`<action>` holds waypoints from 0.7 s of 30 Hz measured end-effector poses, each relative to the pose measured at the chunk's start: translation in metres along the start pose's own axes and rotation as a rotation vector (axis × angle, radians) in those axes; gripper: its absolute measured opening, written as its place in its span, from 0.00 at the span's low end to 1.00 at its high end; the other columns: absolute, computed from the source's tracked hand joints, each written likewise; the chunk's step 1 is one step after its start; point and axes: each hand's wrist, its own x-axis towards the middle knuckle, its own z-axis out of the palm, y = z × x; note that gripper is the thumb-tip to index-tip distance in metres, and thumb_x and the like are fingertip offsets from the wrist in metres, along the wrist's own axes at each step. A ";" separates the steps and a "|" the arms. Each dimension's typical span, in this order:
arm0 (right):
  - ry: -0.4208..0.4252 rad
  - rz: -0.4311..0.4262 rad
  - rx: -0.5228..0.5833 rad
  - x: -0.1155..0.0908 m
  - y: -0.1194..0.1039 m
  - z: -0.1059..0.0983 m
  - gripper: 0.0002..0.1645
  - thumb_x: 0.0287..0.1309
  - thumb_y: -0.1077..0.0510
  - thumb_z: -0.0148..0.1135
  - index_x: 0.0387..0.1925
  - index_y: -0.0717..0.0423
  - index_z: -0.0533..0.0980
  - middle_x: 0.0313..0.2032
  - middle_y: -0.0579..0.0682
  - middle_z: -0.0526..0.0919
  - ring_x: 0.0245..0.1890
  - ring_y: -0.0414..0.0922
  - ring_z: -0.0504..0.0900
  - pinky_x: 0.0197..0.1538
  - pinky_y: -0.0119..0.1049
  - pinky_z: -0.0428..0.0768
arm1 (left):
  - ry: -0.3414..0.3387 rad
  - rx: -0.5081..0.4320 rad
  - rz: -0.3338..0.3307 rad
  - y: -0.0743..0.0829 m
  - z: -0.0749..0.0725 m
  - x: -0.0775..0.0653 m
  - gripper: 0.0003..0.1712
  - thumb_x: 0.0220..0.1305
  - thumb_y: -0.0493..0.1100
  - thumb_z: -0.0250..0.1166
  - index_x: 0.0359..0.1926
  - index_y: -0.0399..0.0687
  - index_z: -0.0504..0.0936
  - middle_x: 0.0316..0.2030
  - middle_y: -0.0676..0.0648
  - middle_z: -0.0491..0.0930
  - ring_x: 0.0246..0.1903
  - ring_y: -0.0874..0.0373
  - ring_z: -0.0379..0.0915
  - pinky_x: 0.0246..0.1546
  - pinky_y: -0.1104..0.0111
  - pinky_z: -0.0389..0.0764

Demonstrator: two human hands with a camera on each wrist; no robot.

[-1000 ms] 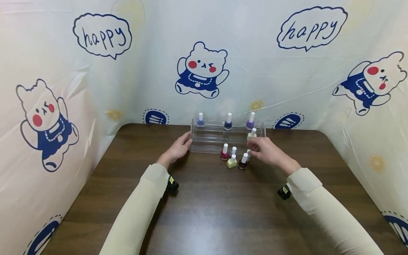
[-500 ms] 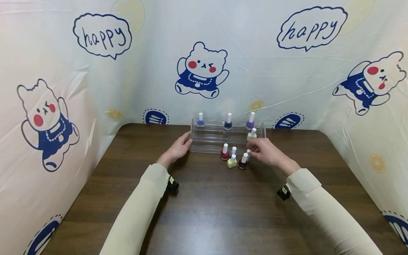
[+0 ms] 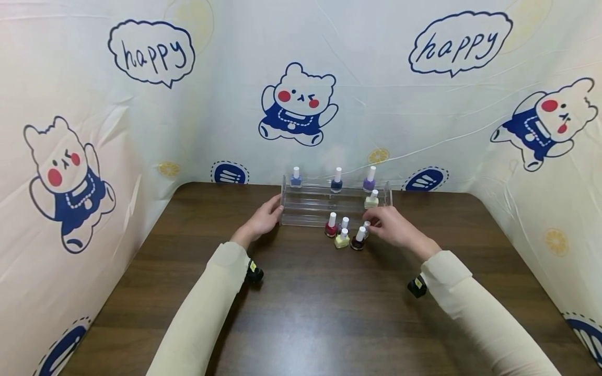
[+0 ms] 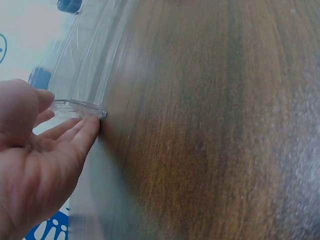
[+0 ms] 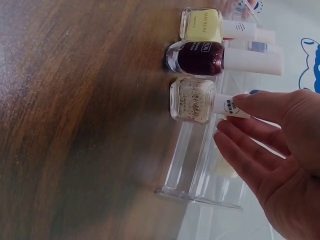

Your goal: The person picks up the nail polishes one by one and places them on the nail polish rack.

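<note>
My right hand (image 3: 394,225) pinches the white cap of a clear nail polish bottle with speckled glitter (image 5: 192,100), between thumb and fingertips. That bottle stands beside a dark red nail polish (image 3: 357,241), in front of the clear stepped rack (image 3: 324,203). Close by are a pale yellow bottle (image 3: 342,240), a crimson bottle (image 3: 331,228) and a greyish-purple one (image 3: 345,225), partly hidden. My left hand (image 3: 264,216) rests against the rack's left end, its fingers (image 4: 90,132) extended along the end panel.
On the rack's top tier stand a light blue bottle (image 3: 296,179), a dark blue bottle (image 3: 336,183) and a purple bottle (image 3: 369,181). A whitish bottle (image 3: 371,200) sits one tier lower at right. A printed curtain (image 3: 226,104) hangs behind the wooden table (image 3: 291,303).
My right hand and forearm have shifted very slightly left and toward me, at the glitter bottle. The left hand, rack and other bottles stay where they were.
</note>
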 end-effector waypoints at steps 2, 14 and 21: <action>-0.001 0.000 -0.004 0.000 0.000 0.000 0.09 0.61 0.69 0.68 0.44 0.67 0.83 0.39 0.57 0.87 0.38 0.49 0.86 0.44 0.46 0.87 | 0.002 0.002 -0.005 0.000 0.000 0.000 0.32 0.84 0.45 0.42 0.82 0.49 0.46 0.76 0.35 0.58 0.73 0.41 0.59 0.72 0.48 0.63; 0.033 -0.044 -0.008 -0.001 -0.002 0.003 0.07 0.59 0.70 0.66 0.41 0.68 0.83 0.36 0.56 0.87 0.36 0.49 0.87 0.41 0.45 0.87 | 0.018 -0.017 0.010 -0.001 0.001 0.003 0.32 0.84 0.43 0.44 0.82 0.48 0.49 0.73 0.33 0.63 0.69 0.40 0.66 0.70 0.48 0.68; 0.018 -0.032 -0.023 -0.001 -0.001 0.003 0.07 0.60 0.70 0.67 0.41 0.67 0.84 0.37 0.56 0.88 0.37 0.48 0.87 0.42 0.44 0.87 | 0.014 -0.017 0.009 -0.002 0.002 0.002 0.32 0.84 0.43 0.43 0.82 0.47 0.48 0.73 0.33 0.63 0.69 0.40 0.66 0.70 0.48 0.67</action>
